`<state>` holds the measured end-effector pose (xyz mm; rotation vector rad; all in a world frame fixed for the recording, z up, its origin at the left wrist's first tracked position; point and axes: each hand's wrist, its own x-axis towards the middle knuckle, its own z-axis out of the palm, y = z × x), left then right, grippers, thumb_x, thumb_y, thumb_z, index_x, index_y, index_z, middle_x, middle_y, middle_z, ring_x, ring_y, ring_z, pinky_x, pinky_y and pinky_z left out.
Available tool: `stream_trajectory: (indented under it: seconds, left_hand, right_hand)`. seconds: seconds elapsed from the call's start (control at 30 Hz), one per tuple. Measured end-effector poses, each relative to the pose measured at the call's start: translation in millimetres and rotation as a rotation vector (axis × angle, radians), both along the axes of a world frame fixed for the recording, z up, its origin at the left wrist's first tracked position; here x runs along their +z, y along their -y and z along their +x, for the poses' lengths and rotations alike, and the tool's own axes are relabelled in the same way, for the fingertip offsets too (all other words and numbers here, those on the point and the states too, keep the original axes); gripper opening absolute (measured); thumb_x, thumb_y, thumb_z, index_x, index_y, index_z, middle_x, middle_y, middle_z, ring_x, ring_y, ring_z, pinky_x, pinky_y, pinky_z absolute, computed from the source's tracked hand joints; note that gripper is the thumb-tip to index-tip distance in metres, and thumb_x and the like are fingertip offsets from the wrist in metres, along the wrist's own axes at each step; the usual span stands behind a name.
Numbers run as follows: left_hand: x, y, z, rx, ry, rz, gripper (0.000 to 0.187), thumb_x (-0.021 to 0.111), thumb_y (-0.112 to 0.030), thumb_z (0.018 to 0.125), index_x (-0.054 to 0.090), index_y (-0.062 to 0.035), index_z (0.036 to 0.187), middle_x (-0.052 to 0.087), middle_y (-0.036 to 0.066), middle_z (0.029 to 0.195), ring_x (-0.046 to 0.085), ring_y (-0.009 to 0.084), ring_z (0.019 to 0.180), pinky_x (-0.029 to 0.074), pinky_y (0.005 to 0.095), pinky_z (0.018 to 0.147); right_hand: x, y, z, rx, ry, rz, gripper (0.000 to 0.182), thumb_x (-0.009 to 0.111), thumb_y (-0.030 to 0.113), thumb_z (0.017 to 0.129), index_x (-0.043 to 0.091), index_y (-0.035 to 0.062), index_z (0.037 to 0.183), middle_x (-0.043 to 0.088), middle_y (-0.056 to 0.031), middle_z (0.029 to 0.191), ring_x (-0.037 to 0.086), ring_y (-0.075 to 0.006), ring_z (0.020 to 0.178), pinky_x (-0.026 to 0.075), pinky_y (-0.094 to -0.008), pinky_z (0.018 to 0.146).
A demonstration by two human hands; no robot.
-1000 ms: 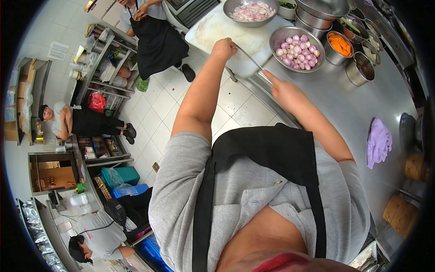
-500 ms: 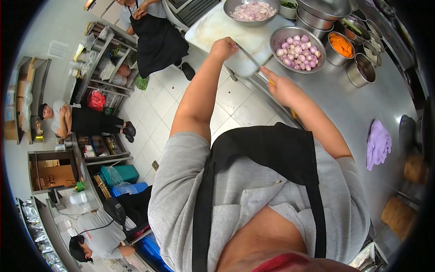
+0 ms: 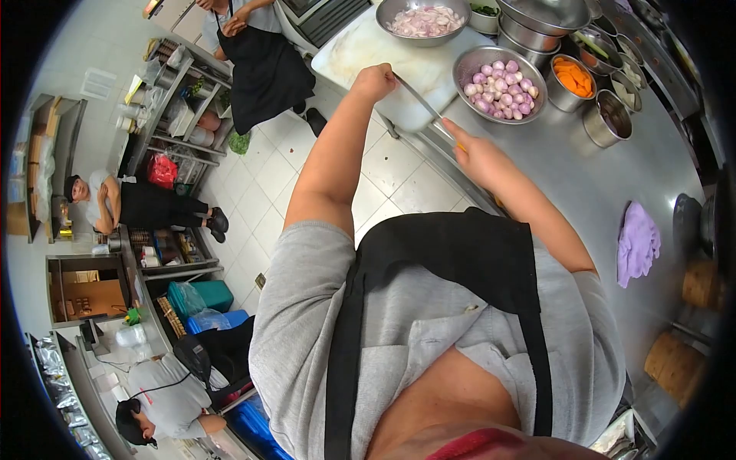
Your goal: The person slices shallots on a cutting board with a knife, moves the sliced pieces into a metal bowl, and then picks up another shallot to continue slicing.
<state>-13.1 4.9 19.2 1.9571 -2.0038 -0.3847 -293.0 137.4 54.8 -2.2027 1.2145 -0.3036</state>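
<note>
Slightly farther apart: left hand (image 3: 374,82) closed at knife (image 3: 418,97) tip, right hand (image 3: 483,157) wrapped round yellow handle (image 3: 461,146).

a crumpled purple cloth (image 3: 639,244) lies on the steel counter (image 3: 571,199), well apart from a steel pot (image 3: 608,119) and a container of orange pieces (image 3: 573,80) that stand near each other. 2 round wooden blocks (image 3: 675,368) sit at the far right of the view. on the tiled floor (image 3: 261,172), a leafy green clump (image 3: 238,142) lies beside a metal rack (image 3: 184,123) holding a red bag (image 3: 162,170). an aproned co-worker (image 3: 264,73) stands near it; a co-worker with folded arms (image 3: 107,201) and a co-worker at a worktop (image 3: 165,395) wear black caps. a teal bin (image 3: 218,295) is next to a blue bin (image 3: 217,320).
</note>
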Motion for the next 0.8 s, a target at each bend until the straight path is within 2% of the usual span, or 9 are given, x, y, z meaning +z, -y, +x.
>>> stream_trajectory:
  seconds: [0.1, 0.33, 0.43, 0.6, 0.8]
  left_hand:
    - [4, 0, -4, 0.018, 0.033, 0.026, 0.022, 0.072, -0.026, 0.072, 0.061, -0.009, 0.081, 0.065, 0.008, 0.078, 0.062, 0.0217, 0.074, 0.049, 0.0315, 0.069]
    - [-2, -1, -3, 0.024, -0.022, 0.014, 0.022, 0.071, -0.027, 0.072, 0.062, -0.0087, 0.08, 0.065, 0.008, 0.079, 0.062, 0.0215, 0.075, 0.049, 0.0311, 0.07]
    - [0, 0, -2, 0.037, -0.008, 0.007, 0.023, 0.071, -0.027, 0.071, 0.062, -0.0087, 0.08, 0.065, 0.008, 0.078, 0.062, 0.0209, 0.074, 0.049, 0.0309, 0.069]
    - [-1, -3, 0, 0.04, -0.01, 0.004, 0.023, 0.071, -0.028, 0.071, 0.062, -0.0086, 0.08, 0.064, 0.007, 0.077, 0.061, 0.0198, 0.073, 0.049, 0.0307, 0.069]
    - [1, -2, -2, 0.058, -0.023, 0.032, 0.021, 0.071, -0.026, 0.071, 0.062, -0.0085, 0.08, 0.064, 0.006, 0.076, 0.061, 0.019, 0.072, 0.049, 0.03, 0.068]
  right_hand:
    - [7, 1, 1, -0.012, -0.016, 0.029, 0.056, 0.047, 0.014, 0.088, 0.03, 0.0225, 0.141, 0.058, -0.0227, 0.071, 0.057, -0.0364, 0.063, 0.044, -0.0448, 0.063]
    - [-13, 26, 20, 0.005, -0.014, -0.019, 0.059, 0.047, 0.015, 0.087, 0.029, 0.023, 0.141, 0.06, -0.0226, 0.075, 0.06, -0.0353, 0.067, 0.046, -0.0455, 0.064]
    - [-5, 25, 19, -0.003, -0.035, 0.022, 0.058, 0.047, 0.015, 0.087, 0.028, 0.0237, 0.141, 0.06, -0.0223, 0.073, 0.059, -0.0355, 0.066, 0.046, -0.0456, 0.063]
    - [-5, 6, 3, -0.029, 0.07, 0.014, 0.057, 0.049, 0.012, 0.087, 0.032, 0.0234, 0.14, 0.057, -0.0219, 0.068, 0.055, -0.035, 0.06, 0.044, -0.0433, 0.061]
    - [7, 0, 0, -0.031, 0.019, -0.001, 0.056, 0.049, 0.013, 0.087, 0.034, 0.0229, 0.139, 0.057, -0.0224, 0.066, 0.056, -0.0363, 0.059, 0.045, -0.0439, 0.06]
